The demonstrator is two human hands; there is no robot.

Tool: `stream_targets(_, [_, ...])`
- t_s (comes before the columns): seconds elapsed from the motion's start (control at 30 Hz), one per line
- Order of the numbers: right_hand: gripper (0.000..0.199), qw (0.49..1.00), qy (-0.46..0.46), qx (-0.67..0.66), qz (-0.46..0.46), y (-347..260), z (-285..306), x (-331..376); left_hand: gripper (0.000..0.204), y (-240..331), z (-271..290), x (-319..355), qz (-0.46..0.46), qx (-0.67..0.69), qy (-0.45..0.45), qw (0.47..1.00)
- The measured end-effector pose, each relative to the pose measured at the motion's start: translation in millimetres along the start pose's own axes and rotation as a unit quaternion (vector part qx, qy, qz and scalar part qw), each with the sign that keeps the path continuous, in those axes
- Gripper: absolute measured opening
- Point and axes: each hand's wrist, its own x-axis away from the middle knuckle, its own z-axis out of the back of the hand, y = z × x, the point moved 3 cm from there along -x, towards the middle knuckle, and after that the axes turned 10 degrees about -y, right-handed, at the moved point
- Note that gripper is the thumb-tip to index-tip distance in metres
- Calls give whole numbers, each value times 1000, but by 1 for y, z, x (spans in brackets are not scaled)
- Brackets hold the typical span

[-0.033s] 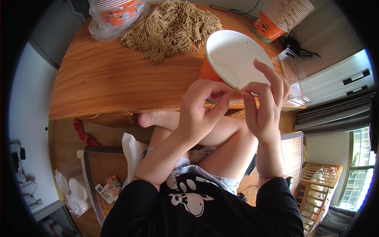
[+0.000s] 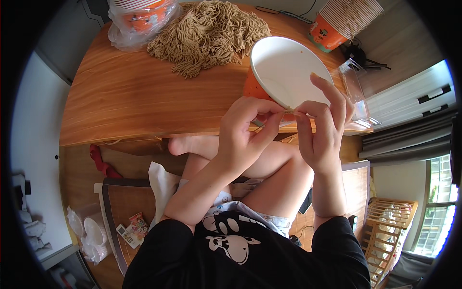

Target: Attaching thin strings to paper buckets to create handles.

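Head view, and both hands are up close together at the near edge of the wooden surface [image 2: 144, 98]. Left hand [image 2: 243, 137] has thumb and forefinger pinched tight; right hand [image 2: 321, 132] mirrors it, tips nearly meeting, its other fingers lifted and spread. Between them, a thin tan strand [image 2: 289, 111], right in front of the near rim of the white-lined orange bucket [image 2: 255, 87]. Whether it's knotted or just held, too small to call!

How far along? Early on this piece, I'd judge: one strand in the fingers, nothing to be seen in the visible part of the bucket, and a big heap of tan strands [image 2: 211, 36] lying loose at the far middle, so plenty looks left. Over far right, a tilted stack of orange buckets [image 2: 332, 31] has tan bits hanging on it; far left, another stack in clear plastic [image 2: 144, 21].

Anything in the way? The clear plastic box [image 2: 353, 89] sits just right of the bucket, crowding that side. The black cable [image 2: 284, 13] runs well back. The hands themselves hide the bucket's near wall.
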Motion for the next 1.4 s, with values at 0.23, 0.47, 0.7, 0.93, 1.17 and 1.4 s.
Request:
stream_targets(0.23, [15,994,40,24,-100,-20,-19,30,16,-2,-8,9,18,1,-13,1000])
stream_targets(0.47, [11,971,120,1,-209,-31,-33,40,18,-2,-8,9,12,-8,-38,999])
stream_targets(0.7, [5,920,255,-126,-270,-33,-73,49,17,-2,-9,11,38,45,-53,997])
stream_targets(0.93, [7,898,306,-148,-278,-39,-93,56,16,-3,-9,10,72,47,-92,992])
stream_targets(1.17, [6,895,322,-136,-277,-36,-93,54,20,1,-11,3,69,60,-140,986])
stream_targets(1.4, [7,886,330,-154,-288,-39,-88,54,21,-3,-11,7,152,142,-150,967])
